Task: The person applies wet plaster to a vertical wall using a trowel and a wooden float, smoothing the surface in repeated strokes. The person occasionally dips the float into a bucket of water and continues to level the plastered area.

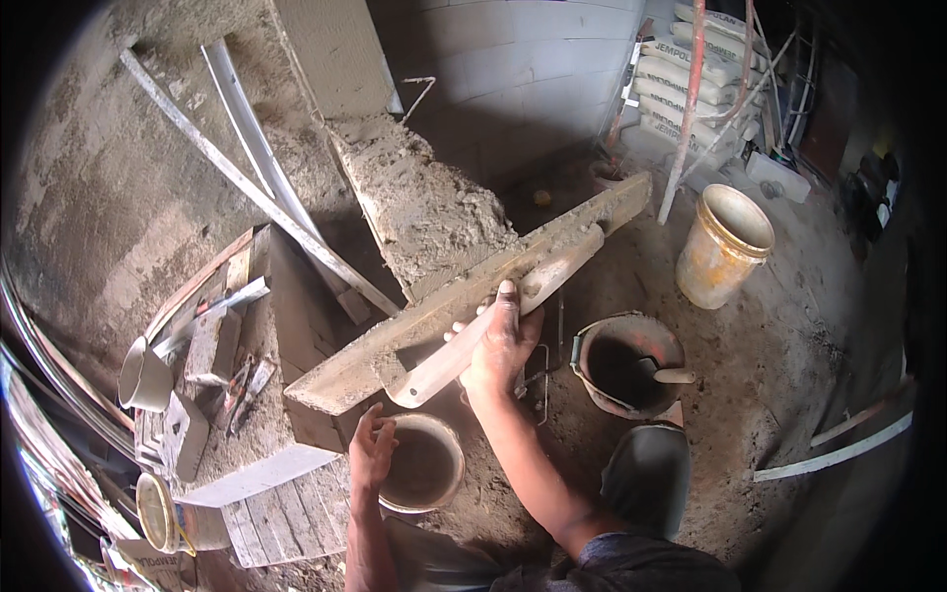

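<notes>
My right hand (501,350) is wrapped round the handle of a long wooden plastering float (419,328), thumb on top. The float slants from lower left to upper right, its far edge over the end of a plastered column (419,202) rough with wet mortar. Whether the blade presses on the mortar is hidden from above. Below the float's left end, my left hand (371,449) holds nothing, its fingers loosely bent and apart. A round bucket (456,459) stands right beside that hand. Right of my right forearm is a black bucket (589,380) with a wooden-handled trowel (671,375) in it.
A wooden platform (271,474) at left bears blocks (212,345), small tools and a pail (145,377). Two metal strips (247,128) lean against the wall. A stained white bucket (705,276), stacked cement bags (681,99) and a red pole (693,89) stand at far right.
</notes>
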The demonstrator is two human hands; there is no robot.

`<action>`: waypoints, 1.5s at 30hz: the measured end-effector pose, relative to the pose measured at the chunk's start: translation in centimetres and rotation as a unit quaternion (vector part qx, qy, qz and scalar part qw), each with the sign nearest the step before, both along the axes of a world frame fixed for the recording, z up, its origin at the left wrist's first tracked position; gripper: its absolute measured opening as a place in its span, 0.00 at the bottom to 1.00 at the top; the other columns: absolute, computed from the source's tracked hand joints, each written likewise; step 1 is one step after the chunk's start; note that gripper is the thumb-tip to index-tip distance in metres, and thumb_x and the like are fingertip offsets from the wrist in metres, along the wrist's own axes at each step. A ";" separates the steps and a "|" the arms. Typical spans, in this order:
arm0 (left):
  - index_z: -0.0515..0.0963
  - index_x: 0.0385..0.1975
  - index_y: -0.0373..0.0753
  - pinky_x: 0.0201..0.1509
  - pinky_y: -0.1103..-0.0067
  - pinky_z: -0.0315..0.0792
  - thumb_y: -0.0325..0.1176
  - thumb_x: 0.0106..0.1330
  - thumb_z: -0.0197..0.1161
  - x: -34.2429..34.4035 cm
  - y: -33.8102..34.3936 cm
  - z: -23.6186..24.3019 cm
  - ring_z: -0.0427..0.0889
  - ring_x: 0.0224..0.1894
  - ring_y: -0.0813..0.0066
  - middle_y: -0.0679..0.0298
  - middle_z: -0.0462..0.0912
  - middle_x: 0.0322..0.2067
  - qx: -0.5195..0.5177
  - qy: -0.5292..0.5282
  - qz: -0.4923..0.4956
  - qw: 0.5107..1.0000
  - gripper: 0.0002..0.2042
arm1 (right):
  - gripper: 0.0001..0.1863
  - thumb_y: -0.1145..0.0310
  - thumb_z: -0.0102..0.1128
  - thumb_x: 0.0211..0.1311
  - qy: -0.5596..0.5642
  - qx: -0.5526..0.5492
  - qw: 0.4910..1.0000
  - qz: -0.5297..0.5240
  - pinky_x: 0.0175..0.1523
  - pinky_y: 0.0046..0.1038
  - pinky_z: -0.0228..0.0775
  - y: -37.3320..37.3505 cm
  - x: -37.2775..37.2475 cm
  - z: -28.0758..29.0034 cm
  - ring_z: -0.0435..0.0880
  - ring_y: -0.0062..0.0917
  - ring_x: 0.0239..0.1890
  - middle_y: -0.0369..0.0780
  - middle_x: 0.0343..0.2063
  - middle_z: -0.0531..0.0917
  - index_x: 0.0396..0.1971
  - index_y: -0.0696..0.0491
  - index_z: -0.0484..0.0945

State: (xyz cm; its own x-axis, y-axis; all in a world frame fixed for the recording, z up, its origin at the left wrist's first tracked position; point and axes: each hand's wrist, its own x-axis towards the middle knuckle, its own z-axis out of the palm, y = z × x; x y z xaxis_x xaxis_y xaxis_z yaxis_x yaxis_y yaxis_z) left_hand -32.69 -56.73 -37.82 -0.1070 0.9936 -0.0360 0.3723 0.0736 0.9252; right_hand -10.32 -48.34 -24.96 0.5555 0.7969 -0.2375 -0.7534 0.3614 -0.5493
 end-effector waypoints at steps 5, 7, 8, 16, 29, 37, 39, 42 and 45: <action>0.67 0.68 0.32 0.38 0.81 0.76 0.36 0.72 0.60 -0.2 0.3 0.2 0.79 0.33 0.79 0.61 0.82 0.41 0.003 0.016 -0.008 1.000 0.27 | 0.21 0.51 0.66 0.65 0.026 -0.016 1.000 0.001 0.22 0.34 0.75 -0.9 0.5 3.8 0.76 0.27 0.21 0.35 0.32 0.73 0.49 0.43 0.69; 0.67 0.68 0.32 0.38 0.83 0.74 0.36 0.72 0.60 -0.2 0.2 0.0 0.78 0.32 0.81 0.62 0.81 0.42 -0.023 0.009 -0.007 1.000 0.26 | 0.23 0.50 0.67 0.64 0.037 0.104 0.994 0.021 0.24 0.37 0.75 -1.4 1.4 5.8 0.77 0.31 0.23 0.36 0.31 0.72 0.49 0.45 0.68; 0.67 0.68 0.32 0.37 0.83 0.74 0.36 0.73 0.60 -0.2 -0.1 -0.2 0.78 0.32 0.82 0.63 0.81 0.43 -0.004 0.001 -0.017 1.000 0.26 | 0.22 0.50 0.66 0.66 0.014 0.122 0.992 0.013 0.25 0.38 0.75 -1.2 2.1 7.1 0.77 0.31 0.23 0.36 0.31 0.72 0.47 0.47 0.68; 0.68 0.66 0.33 0.40 0.82 0.76 0.36 0.73 0.60 1.8 0.2 0.9 0.81 0.34 0.80 0.63 0.83 0.45 -0.070 -0.009 -0.072 0.995 0.25 | 0.11 0.60 0.64 0.59 -0.175 0.269 0.945 -0.064 0.25 0.28 0.70 1.8 20.2 22.8 0.75 0.25 0.20 0.34 0.20 0.76 0.33 0.47 0.73; 0.74 0.60 0.41 0.66 0.62 0.68 0.37 0.67 0.60 15.8 1.2 18.1 0.71 0.67 0.59 0.57 0.73 0.66 -0.474 -0.427 -0.045 0.769 0.21 | 0.24 0.47 0.59 0.69 -0.131 -0.452 0.882 -0.027 0.20 0.30 0.73 -10.5 28.8 9.6 0.76 0.23 0.22 0.38 0.29 0.72 0.48 0.49 0.64; 0.78 0.49 0.38 0.36 0.71 0.74 0.36 0.71 0.56 14.6 8.4 28.9 0.77 0.30 0.73 0.64 0.83 0.36 -0.673 -0.365 0.052 0.641 0.13 | 0.18 0.57 0.64 0.67 0.144 -0.307 0.941 0.009 0.24 0.23 0.74 -12.1 7.8 0.0 0.76 0.16 0.25 0.33 0.33 0.76 0.49 0.48 0.71; 0.76 0.56 0.38 0.37 0.75 0.73 0.39 0.76 0.50 14.9 9.3 30.8 0.76 0.31 0.77 0.65 0.82 0.40 -0.682 -0.317 0.103 0.651 0.16 | 0.17 0.59 0.65 0.66 0.106 -0.306 0.946 0.015 0.26 0.21 0.69 -9.4 3.7 -0.1 0.75 0.14 0.26 0.32 0.30 0.76 0.48 0.53 0.74; 0.67 0.66 0.37 0.41 0.75 0.71 0.43 0.79 0.45 15.7 9.9 32.1 0.75 0.35 0.77 0.63 0.79 0.49 -0.645 -0.119 -0.078 0.750 0.23 | 0.27 0.54 0.68 0.63 0.116 -0.263 0.958 0.006 0.35 0.28 0.73 -6.5 -0.4 0.2 0.78 0.19 0.26 0.34 0.30 0.79 0.55 0.55 0.73; 0.61 0.72 0.37 0.43 0.74 0.70 0.43 0.79 0.45 16.1 10.6 33.1 0.74 0.39 0.75 0.62 0.76 0.57 -0.712 -0.276 0.072 0.642 0.26 | 0.28 0.52 0.68 0.63 0.008 -0.359 0.928 0.102 0.39 0.32 0.77 -4.0 -1.8 0.0 0.82 0.26 0.28 0.39 0.32 0.82 0.54 0.56 0.73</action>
